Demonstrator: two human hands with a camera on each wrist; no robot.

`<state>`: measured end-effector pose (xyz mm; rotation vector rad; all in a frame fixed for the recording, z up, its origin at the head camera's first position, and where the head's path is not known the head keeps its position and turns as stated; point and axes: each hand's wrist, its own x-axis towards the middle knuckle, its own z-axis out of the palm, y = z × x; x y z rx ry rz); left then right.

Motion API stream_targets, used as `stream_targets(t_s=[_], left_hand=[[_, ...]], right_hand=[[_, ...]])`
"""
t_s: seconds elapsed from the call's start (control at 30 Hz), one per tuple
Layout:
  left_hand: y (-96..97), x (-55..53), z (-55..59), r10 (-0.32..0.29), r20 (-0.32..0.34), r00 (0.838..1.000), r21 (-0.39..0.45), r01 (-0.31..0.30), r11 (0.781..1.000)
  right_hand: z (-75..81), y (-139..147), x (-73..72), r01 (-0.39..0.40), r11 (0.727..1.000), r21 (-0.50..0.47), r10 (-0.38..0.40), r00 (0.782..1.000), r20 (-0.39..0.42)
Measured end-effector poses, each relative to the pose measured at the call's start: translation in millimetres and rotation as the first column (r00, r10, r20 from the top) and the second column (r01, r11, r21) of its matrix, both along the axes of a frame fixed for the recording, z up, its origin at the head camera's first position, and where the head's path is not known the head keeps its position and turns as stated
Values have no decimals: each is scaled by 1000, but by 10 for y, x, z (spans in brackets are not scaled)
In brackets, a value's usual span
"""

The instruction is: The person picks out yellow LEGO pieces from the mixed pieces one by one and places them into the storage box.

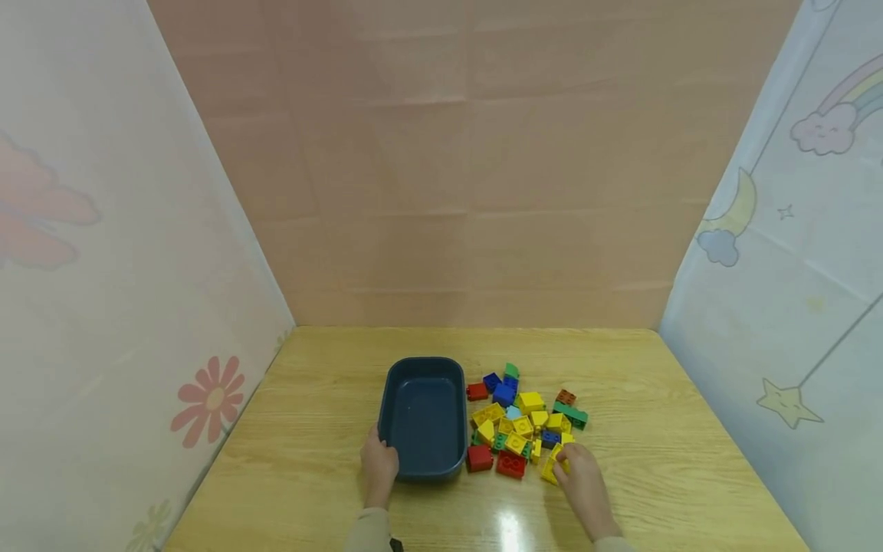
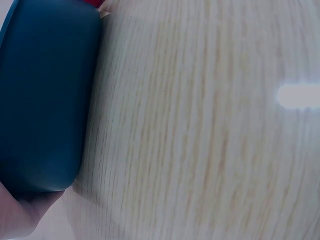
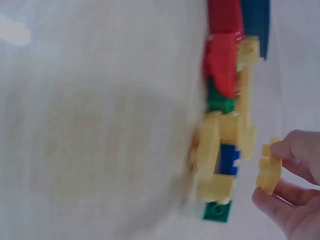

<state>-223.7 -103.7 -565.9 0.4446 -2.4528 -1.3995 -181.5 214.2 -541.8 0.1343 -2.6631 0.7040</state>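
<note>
A dark blue rectangular tray (image 1: 423, 469) stands on the table with its inside bare. My left hand (image 1: 380, 464) grips its near left side; in the left wrist view the thumb (image 2: 45, 202) lies along the tray's outer wall (image 2: 47, 100). To the right of the tray lies a loose heap of toy building bricks, mostly yellow (image 1: 516, 442). My right hand (image 1: 582, 483) is at the heap's near right edge. Its thumb and fingers pinch a yellow brick (image 3: 270, 169), studs facing the heap in the right wrist view. Another yellow brick (image 1: 549, 471) lies just under that hand.
Red bricks (image 1: 511, 464) line the near side of the heap, and one red brick (image 1: 479, 458) sits close against the tray. Blue bricks (image 1: 503, 395) and a long green brick (image 1: 571, 415) lie farther back. Printed cloth walls (image 1: 773, 345) enclose the wooden table (image 1: 310, 429).
</note>
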Motion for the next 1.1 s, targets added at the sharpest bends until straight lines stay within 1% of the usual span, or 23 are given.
stream_targets(t_s=[0.07,0.13,0.23,0.37,0.47,0.6,0.7,0.83,0.97,1.03,1.1], left_hand=[[-5,-1,2,8,9,1000,-8,-8,1000],[-11,-3,0,18,17,1000,-15,-18,1000],[-20,-4,-2,23,22,999,-22,-22,1000],[-22,1,7,18,26,1000,-25,-17,1000],[-16,-1,16,13,25,1000,-23,-12,1000],[0,-15,23,0,27,1000,-14,0,1000],[18,-24,42,-8,29,1000,-9,8,1000],[39,-33,56,-8,12,1000,-1,8,1000],[42,-29,28,6,13,1000,-15,-6,1000],[36,-15,14,22,7,1000,-29,-22,999],[27,4,-2,36,-1,999,-44,-36,998]], right_hand=[[36,-65,-14,-25,1000,-13,24,996,-82],[63,-150,-29,-57,998,-18,54,987,-154],[99,-311,-62,-108,994,-20,101,971,-217],[149,-566,-113,-188,982,-33,175,956,-235],[178,-768,-150,-260,965,-38,244,941,-235],[173,-1029,-187,-361,933,-5,348,904,-249],[165,-1202,-204,-413,910,43,412,884,-221],[162,-1373,-242,-458,885,86,465,877,-117],[104,-1487,-298,-503,860,88,508,860,-48],[73,-1534,-327,-532,843,72,534,845,-11],[56,-1572,-357,-572,819,41,570,820,58]])
